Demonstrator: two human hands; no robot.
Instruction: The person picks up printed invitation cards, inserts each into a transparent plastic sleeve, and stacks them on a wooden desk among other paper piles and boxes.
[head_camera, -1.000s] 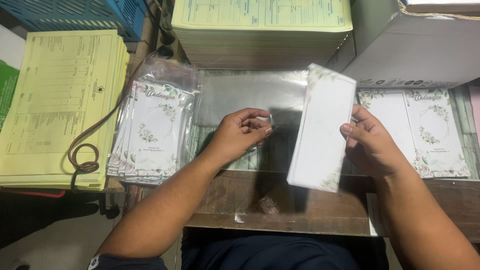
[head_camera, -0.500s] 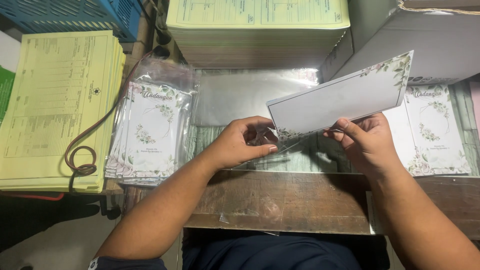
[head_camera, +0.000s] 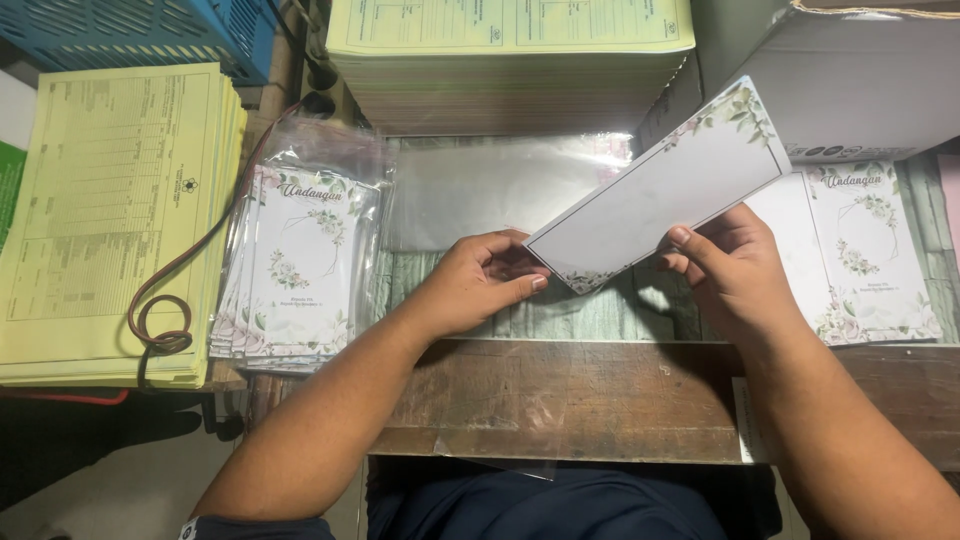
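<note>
Two hands hold one floral-bordered card (head_camera: 672, 195) tilted above the surface (head_camera: 560, 400): right hand (head_camera: 740, 270) pinches its lower edge, left hand (head_camera: 480, 285) closes fingertips on its corner. I judge it light, stiff, crease-prone; edges suit best.

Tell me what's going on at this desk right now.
A person holds a white floral-bordered card tilted above the wooden desk, the right hand gripping its lower edge and the left hand at its near corner. Clear plastic sleeves lie behind it. Sleeved cards are stacked to the left, bare cards to the right.
</note>
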